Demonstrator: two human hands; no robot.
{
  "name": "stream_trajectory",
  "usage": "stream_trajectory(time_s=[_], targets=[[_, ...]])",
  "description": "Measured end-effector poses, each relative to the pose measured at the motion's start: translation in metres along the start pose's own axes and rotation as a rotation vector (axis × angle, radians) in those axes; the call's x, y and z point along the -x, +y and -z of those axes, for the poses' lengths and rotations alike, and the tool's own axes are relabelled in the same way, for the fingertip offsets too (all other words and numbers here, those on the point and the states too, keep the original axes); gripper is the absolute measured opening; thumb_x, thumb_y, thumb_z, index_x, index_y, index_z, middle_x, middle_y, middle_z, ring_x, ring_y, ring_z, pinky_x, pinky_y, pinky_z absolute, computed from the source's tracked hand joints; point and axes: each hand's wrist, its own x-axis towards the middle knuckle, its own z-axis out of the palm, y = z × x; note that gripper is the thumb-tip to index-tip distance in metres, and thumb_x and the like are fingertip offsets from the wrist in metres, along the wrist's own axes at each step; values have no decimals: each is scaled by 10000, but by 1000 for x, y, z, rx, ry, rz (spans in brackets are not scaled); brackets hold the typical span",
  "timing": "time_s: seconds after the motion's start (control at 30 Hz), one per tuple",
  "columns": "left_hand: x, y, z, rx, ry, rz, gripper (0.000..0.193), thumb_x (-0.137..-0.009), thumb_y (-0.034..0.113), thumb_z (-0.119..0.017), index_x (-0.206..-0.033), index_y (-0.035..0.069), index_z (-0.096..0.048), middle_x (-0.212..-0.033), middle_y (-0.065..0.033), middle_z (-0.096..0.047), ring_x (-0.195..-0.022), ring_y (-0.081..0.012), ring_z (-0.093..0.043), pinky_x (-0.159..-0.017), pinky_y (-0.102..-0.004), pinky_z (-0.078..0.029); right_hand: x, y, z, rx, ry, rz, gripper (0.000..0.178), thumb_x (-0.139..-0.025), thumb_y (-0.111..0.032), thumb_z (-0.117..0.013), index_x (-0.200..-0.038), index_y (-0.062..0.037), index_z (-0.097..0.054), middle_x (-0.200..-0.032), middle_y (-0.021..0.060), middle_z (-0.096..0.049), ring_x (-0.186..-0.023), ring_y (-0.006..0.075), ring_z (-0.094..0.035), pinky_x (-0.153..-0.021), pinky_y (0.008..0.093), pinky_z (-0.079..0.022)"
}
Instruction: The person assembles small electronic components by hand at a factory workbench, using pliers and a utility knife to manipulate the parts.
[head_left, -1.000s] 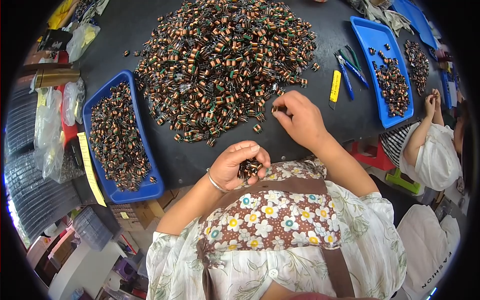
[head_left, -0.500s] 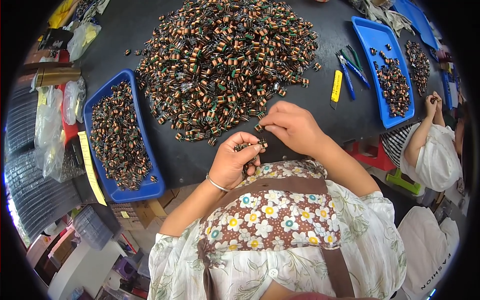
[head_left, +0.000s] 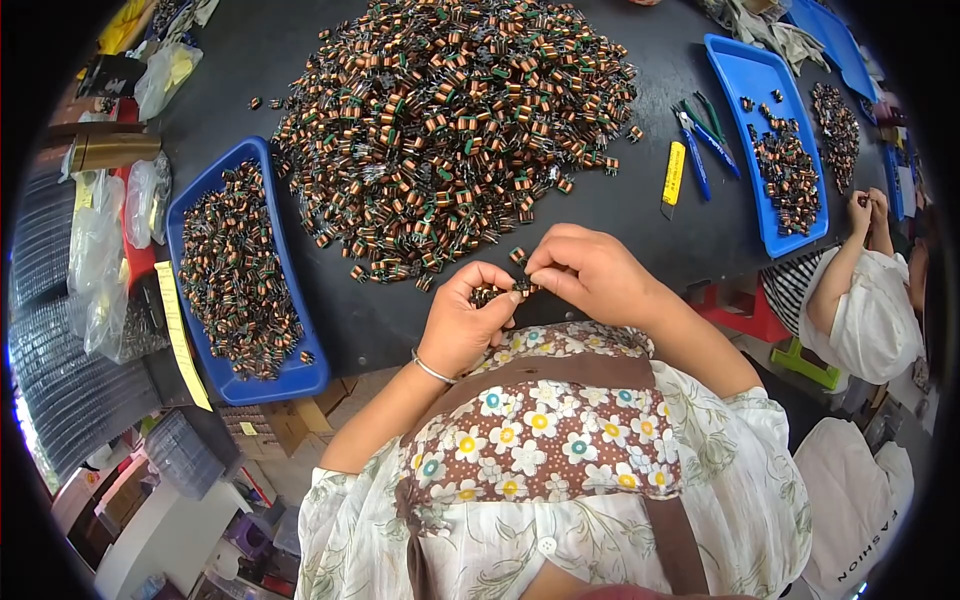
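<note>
The right hand (head_left: 590,275) has moved down and in, and its fingertips now meet the left hand. The small copper coils (head_left: 486,296) are in the left hand (head_left: 462,322), which is curled around a little bunch of them. The right thumb and finger are nearly pinched together by a coil at the left thumb's tip, but I can't tell if they grip it. One loose coil (head_left: 517,255) lies just beyond, on the black worktop (head_left: 345,315). Past it is a big pile of coils (head_left: 455,140). A dark blue tray (head_left: 305,384) full of coils is on the left. On the right are a yellow cutter (head_left: 673,175) and a brighter blue tray (head_left: 728,62).
</note>
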Motion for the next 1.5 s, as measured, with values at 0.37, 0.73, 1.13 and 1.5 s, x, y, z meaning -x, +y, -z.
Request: stream_trajectory(time_s=[0.37,0.73,1.13,1.5], targets=[[1,2,2,21,-55,-1,118,-821,25,-590,-926,35,-536,-780,-44,-581,-557,-62,-522,-411,-176,-388,-10,3,-9,-55,5,42,129,-765,-43,-622,-893,-49,-638,-815,70,-609,-760,228,-581,-668,304,-469],[21,26,33,315,-18,-104,86,-810,9,-561,-874,51,-522,-763,-73,-578,-545,-103,-524,-380,-196,-361,-4,14,-7,315,34,51,176,-701,-3,-652,-860,-66,-608,-872,59,-559,-751,222,-578,-666,303,-476],[78,130,190,-500,1001,-1002,213,-872,30,-510,-1080,-7,-536,-943,-80,-611,-737,-131,-585,-697,-261,-491,12,19,-4,-731,-16,-360,241,-801,57,-576,-1039,31,-556,-904,37,-542,-819,88,-594,-716,210,-494],[20,23,-1,-1371,-6,-435,328,-692,321,-724,-838,53,-603,-695,-84,-634,-588,-262,-610,-536,-340,-488,3,2,-12,-161,-137,-162,128,-758,-91,-609,-872,-39,-582,-746,73,-568,-702,177,-591,-631,285,-483]])
